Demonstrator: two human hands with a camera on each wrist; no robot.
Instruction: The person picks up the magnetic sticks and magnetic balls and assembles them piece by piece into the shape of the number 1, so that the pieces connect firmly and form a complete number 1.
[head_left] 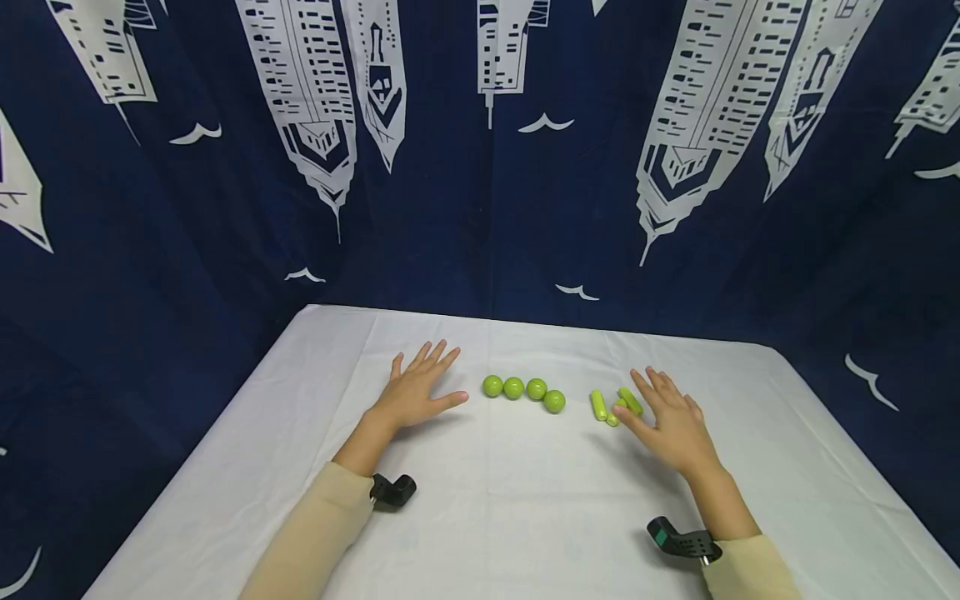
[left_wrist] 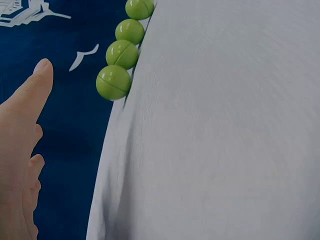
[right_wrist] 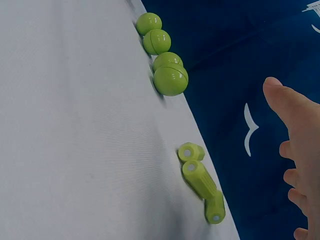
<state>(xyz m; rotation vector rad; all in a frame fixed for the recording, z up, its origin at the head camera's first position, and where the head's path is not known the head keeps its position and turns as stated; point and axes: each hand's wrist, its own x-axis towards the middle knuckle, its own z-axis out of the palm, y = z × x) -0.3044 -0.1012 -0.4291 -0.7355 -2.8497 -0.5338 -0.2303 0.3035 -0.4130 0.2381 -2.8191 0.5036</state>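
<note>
Several glossy lime-green balls (head_left: 536, 389), each with a seam line, stand in a slightly bent row on the white-covered table. To their right lie three short green rods (head_left: 598, 406), close together; in the right wrist view a rod (right_wrist: 199, 179) shows a grey round spot at its end. My left hand (head_left: 416, 392) is left of the balls, fingers straight and spread, holding nothing. Just right of the rods is my right hand (head_left: 672, 425), also spread with nothing in it; its thumb overlaps the rods' edge in the head view. Whether it touches them I cannot tell.
A white cloth (head_left: 480, 517) covers the table. Behind it hangs a dark blue curtain (head_left: 480, 217) printed with white buildings and birds. A black wrist device (head_left: 393, 492) sits on the left arm, and another black device (head_left: 682, 540) on the right.
</note>
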